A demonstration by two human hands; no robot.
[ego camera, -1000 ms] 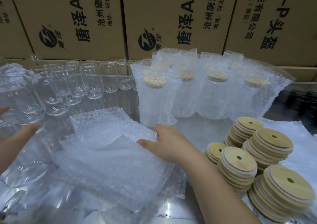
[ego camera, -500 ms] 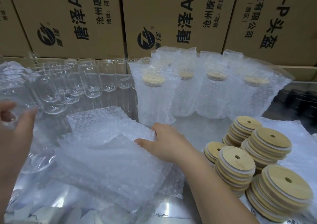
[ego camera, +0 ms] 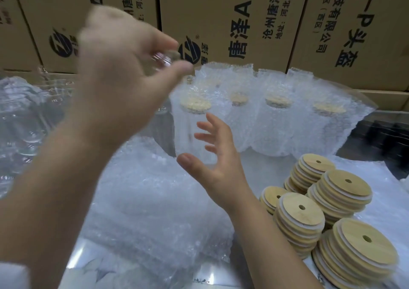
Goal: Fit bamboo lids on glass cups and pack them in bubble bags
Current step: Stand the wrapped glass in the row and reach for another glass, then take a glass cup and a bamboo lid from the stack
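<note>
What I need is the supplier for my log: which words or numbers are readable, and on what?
"唐泽AH": middle box, cut off above.
"沧州唐泽", "地址:河北河间": same box, cut off.
"科技有限公司", "(西区)", "0-P头盔": right box.
"AH", "唐泽": left box, partly hidden by the left hand gripping a cup.
Small characters beside the logos: blurred.
Lids: none.

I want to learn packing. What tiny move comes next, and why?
Probably lower the glass cup that the left hand grips into the right hand, which is open below it; bamboo lids are stacked beside that hand.
</note>
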